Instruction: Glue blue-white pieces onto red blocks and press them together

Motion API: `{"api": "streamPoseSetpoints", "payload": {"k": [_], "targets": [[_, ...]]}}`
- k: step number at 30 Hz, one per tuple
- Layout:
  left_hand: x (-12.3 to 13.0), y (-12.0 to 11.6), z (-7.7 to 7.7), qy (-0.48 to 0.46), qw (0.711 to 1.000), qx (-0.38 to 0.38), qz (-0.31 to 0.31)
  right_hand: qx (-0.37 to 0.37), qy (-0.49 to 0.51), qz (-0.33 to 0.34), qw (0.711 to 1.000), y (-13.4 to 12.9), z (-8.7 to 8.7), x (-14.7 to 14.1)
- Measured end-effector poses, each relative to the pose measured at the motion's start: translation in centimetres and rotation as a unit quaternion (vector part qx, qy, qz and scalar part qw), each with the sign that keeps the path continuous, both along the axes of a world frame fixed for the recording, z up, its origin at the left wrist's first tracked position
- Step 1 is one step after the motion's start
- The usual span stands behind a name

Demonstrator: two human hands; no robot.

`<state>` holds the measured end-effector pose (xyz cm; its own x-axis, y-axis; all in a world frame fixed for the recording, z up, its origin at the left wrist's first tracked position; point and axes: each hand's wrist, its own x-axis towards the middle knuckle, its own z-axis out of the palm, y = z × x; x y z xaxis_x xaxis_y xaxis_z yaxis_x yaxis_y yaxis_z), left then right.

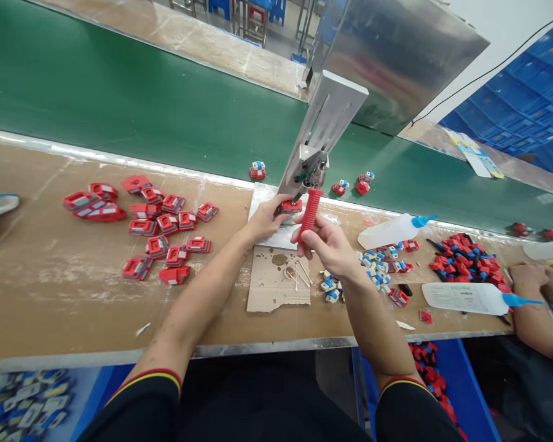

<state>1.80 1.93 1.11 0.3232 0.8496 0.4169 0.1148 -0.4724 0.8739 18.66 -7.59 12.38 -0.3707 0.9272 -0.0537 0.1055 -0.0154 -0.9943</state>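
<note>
My left hand [268, 218] is closed around a small red plastic part [291, 207] at the base of a metal hand press [320, 116]. The press's lower end sits right above that part. The fingers of my right hand [327, 240] wrap the ribbed red handle [311, 212] of the press, which stands nearly upright. Below the press lies a piece of cardboard [262, 288] with cotton swabs [303, 274] and a brownish stain on it. Just right of my right hand is a pile of small white, blue and yellow parts [373, 270].
Several red and grey parts [168, 222] lie to the left. Two glue bottles [389, 232] and a red-black pile [467, 264] are on the right, near another person's hand [529, 276]. Behind runs a green conveyor belt [166, 92]. Blue bins [470, 380] stand below the table edge.
</note>
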Motion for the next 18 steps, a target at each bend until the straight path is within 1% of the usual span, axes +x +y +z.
{"api": "streamPoseSetpoints", "payload": {"k": [3, 6, 8, 10, 11, 12, 13, 14, 15, 17, 18], "targets": [[0.0, 0.2, -0.3, -0.008, 1.0, -0.007, 0.003, 0.091, -0.089, -0.048, 0.991, 1.7, -2.7, -0.8], [0.6, 0.2, -0.3, -0.004, 1.0, -0.003, 0.005, 0.16, -0.12, -0.087, 0.976, 2.6, -4.7, -0.9], [0.9, 0.0, 0.1, 0.003, 1.0, 0.006, 0.014, 0.18, -0.1, -0.129, 0.97, 1.9, -5.1, 0.1], [0.2, -0.4, 0.9, 0.01, 0.999, 0.013, 0.032, 0.197, -0.079, -0.186, 0.959, 0.3, -4.9, 2.0], [-0.9, -0.7, 1.4, 0.019, 0.999, 0.021, 0.045, 0.206, -0.075, -0.202, 0.954, -0.7, -4.5, 3.1], [-2.6, -1.2, 1.9, 0.036, 0.997, 0.034, 0.059, 0.217, -0.079, -0.201, 0.952, -1.6, -4.1, 4.3], [-4.7, -1.8, 2.4, 0.062, 0.994, 0.049, 0.072, 0.232, -0.093, -0.187, 0.95, -2.4, -3.6, 5.3], [-7.3, -2.7, 2.9, 0.103, 0.989, 0.068, 0.082, 0.247, -0.118, -0.154, 0.949, -2.9, -3.2, 6.2], [-10.1, -3.7, 3.3, 0.152, 0.982, 0.076, 0.088, 0.262, -0.147, -0.108, 0.948, -3.3, -2.8, 6.9], [-15.3, -6.1, 3.6, 0.268, 0.957, 0.058, 0.089, 0.286, -0.196, 0.004, 0.938, -3.6, -2.4, 7.6], [-17.3, -7.3, 3.6, 0.322, 0.94, 0.048, 0.101, 0.294, -0.212, 0.055, 0.93, -3.6, -2.4, 7.6]]}}
